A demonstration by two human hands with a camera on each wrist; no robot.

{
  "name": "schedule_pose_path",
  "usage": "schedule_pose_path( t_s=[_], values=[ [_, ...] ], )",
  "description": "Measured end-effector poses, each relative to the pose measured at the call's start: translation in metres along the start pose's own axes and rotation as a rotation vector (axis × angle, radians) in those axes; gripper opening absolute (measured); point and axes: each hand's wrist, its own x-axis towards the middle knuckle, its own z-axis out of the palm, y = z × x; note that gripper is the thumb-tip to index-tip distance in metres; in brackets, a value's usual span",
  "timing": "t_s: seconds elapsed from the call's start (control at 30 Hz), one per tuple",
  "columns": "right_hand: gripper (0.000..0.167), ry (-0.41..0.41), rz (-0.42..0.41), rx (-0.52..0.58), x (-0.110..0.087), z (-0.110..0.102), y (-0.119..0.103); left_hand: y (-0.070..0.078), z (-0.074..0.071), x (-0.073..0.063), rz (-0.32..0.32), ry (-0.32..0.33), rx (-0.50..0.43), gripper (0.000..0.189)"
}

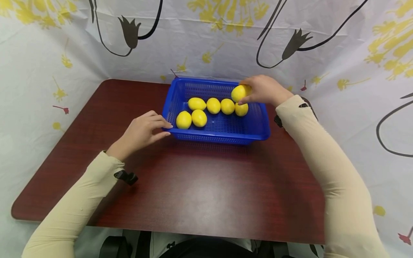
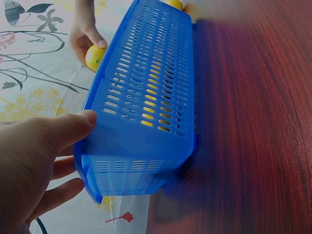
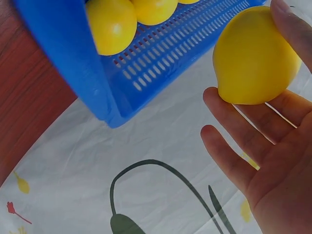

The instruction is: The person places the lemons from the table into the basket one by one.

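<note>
A blue plastic basket with slotted walls stands on the table, and several yellow lemons lie inside it. My left hand holds the basket's rim at the front left corner; its thumb presses on the front wall and the other fingers are at the corner beside it. Above the right back part of the basket, my right hand grips a lemon between thumb and fingers. In the head view this lemon partly covers another lemon in the basket.
The dark red wooden table extends in front of the basket and to its left. Behind it hangs a white cloth printed with yellow flowers and dark stems. Each wrist wears a black strap, such as the left strap.
</note>
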Motion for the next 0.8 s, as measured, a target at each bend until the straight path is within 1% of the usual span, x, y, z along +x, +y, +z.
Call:
schedule_pose_path(
  t_s=[0.27,0.53,0.8],
  values=[
    [0.078,-0.003,-0.004,0.013,0.012,0.001,-0.005,0.0,0.0,0.0,0.003,0.004,-0.003,0.024],
    [0.071,0.002,-0.023,0.036,0.023,0.008,-0.007,-0.001,0.001,0.0,0.007,0.008,-0.01,0.024],
    [0.072,-0.029,-0.011,0.057,0.03,0.01,-0.015,-0.001,0.001,0.0,0.006,0.008,-0.013,0.024]
  ],
)
